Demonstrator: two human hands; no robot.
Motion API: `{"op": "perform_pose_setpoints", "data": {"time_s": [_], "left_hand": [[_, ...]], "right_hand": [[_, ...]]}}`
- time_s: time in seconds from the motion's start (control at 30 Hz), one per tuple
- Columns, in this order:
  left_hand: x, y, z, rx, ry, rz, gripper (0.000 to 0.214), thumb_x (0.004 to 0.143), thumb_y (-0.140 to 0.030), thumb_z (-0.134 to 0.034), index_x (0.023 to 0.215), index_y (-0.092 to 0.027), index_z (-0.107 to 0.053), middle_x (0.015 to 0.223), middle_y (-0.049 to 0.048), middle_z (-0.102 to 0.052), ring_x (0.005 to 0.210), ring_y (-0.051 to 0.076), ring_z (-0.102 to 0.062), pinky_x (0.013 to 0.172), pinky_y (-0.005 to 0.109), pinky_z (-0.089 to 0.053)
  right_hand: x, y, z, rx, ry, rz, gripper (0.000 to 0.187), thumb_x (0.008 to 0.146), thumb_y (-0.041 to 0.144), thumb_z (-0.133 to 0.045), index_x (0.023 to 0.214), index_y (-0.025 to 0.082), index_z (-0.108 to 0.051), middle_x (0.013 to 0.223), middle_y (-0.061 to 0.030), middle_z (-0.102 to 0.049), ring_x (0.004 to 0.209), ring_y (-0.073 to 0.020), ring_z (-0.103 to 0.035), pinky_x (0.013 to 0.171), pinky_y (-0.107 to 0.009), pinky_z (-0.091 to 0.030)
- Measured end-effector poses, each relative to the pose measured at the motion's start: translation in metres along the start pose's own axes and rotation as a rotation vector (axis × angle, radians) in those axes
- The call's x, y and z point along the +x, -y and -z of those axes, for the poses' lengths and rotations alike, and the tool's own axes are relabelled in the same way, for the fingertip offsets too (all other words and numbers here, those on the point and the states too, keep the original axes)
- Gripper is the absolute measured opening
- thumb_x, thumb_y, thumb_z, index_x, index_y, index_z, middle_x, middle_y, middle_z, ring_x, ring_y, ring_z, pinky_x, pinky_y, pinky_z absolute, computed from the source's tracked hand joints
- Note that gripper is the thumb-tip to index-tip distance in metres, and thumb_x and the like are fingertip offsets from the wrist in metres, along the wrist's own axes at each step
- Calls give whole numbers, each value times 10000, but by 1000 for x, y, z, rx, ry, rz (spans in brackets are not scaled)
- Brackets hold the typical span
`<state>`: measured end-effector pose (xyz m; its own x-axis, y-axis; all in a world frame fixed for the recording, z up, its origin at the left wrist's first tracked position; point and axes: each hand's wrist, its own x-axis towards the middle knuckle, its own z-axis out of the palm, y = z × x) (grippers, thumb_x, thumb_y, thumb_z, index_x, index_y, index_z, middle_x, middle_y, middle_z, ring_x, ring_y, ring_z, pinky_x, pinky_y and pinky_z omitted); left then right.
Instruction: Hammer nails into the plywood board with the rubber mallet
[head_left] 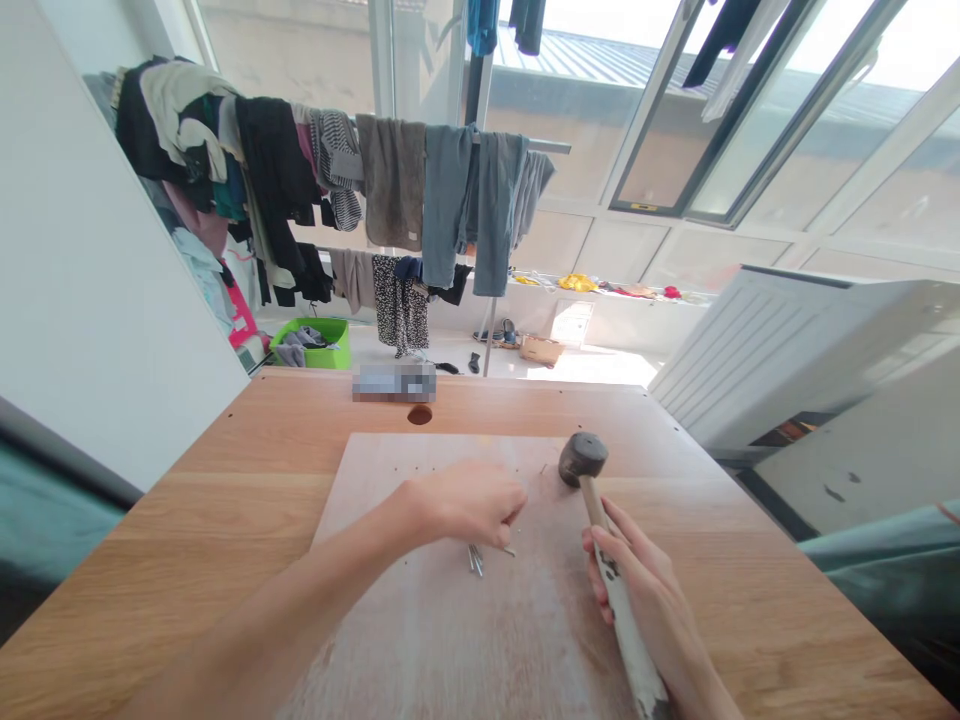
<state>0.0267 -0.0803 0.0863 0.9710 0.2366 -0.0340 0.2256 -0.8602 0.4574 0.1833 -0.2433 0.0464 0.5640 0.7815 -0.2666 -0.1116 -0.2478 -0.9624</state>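
My right hand [637, 575] is wrapped around the pale, worn handle of a mallet [583, 459] with a dark head. The mallet's head is over the right edge of a whitish wooden board [405, 640]. Above the middle of this board, my left hand [469, 500] is closed with its fingers bent down. At its fingertips shows the end of a thin metal nail [510, 551]; the rest is hidden by the hand. Several loose nails [475, 562] lie just below that hand. Small dark dots run across the far part of the board, some possibly nail heads or holes.
The board rests on a wooden table [225, 540] with a round hole [420, 414] near its far edge. A blurred-out item [394, 382] lies by the hole. Beyond stand a laundry-laden rack [390, 180] and a green basket [339, 345]. A white appliance [810, 350] is at right.
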Motion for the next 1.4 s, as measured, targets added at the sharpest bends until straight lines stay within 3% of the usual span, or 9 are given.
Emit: {"op": "perform_pose_setpoints", "data": {"time_s": [0.2, 0.3, 0.4, 0.47, 0.57, 0.77, 1.0, 1.17, 1.4], "left_hand": [[8, 16, 22, -238, 15, -90, 135, 751, -93, -647, 829, -195, -688, 730, -13, -673, 638, 121, -598, 566, 217, -417], [23, 27, 8, -412, -218, -44, 230, 829, -174, -635, 1056, -195, -669, 804, 4, -689, 704, 124, -622, 641, 226, -466], [38, 40, -19, -537, -485, 75, 166, 851, -196, -632, 1009, -177, -678, 795, 8, -692, 735, 123, -619, 701, 234, -484], [43, 47, -34, -545, -537, 112, 124, 842, -188, -638, 958, -176, -679, 771, -2, -693, 697, 112, -598, 701, 230, -483], [43, 51, -46, -505, -516, 97, 107, 834, -172, -629, 927, -184, -679, 764, -12, -693, 664, 106, -583, 689, 225, -485], [40, 51, -46, -448, -513, 36, 136, 807, -104, -592, 883, -170, -684, 819, 3, -697, 696, 107, -609, 697, 216, -492], [41, 51, -48, -473, -536, 87, 244, 783, -110, -633, 1013, -183, -670, 830, 2, -737, 675, 106, -604, 689, 225, -501], [41, 52, -49, -485, -553, 64, 273, 779, -105, -639, 1039, -182, -670, 770, -13, -717, 656, 104, -601, 667, 210, -485], [42, 52, -50, -501, -567, 70, 304, 770, -95, -644, 1060, -181, -671, 736, -28, -696, 641, 102, -594, 664, 204, -472]], "right_hand": [[3, 2, -1, 7, -7, -15, 807, 694, 524, -725, 1385, 180, -488, 707, 45, -580, 411, -106, -444, 316, -228, -387], [2, 3, -2, 14, -3, -13, 801, 694, 514, -731, 1379, 174, -495, 713, 38, -581, 416, -107, -452, 318, -227, -390], [1, 3, -2, 30, -6, -10, 808, 692, 517, -734, 1383, 177, -487, 720, 40, -575, 415, -100, -439, 311, -219, -380], [0, 3, -2, 39, -14, -11, 819, 681, 518, -740, 1382, 175, -492, 717, 43, -573, 415, -99, -436, 309, -219, -378], [-1, 4, -2, 42, -15, -17, 813, 684, 522, -740, 1381, 176, -503, 723, 40, -573, 429, -101, -448, 318, -217, -389], [-4, 4, -5, 92, 23, 8, 777, 720, 521, -734, 1389, 196, -506, 759, 31, -571, 435, -85, -444, 319, -203, -394], [-10, -5, -12, 201, 135, 122, 723, 805, 498, -702, 1444, 277, -447, 822, 22, -581, 403, -57, -424, 294, -180, -381], [-10, -14, -15, 142, 260, 158, 595, 908, 466, -610, 1455, 324, -423, 828, 33, -554, 410, -45, -426, 310, -171, -416], [-8, -17, -15, 76, 266, 168, 600, 908, 486, -604, 1452, 302, -432, 876, 15, -564, 414, -48, -434, 304, -190, -442]]}}
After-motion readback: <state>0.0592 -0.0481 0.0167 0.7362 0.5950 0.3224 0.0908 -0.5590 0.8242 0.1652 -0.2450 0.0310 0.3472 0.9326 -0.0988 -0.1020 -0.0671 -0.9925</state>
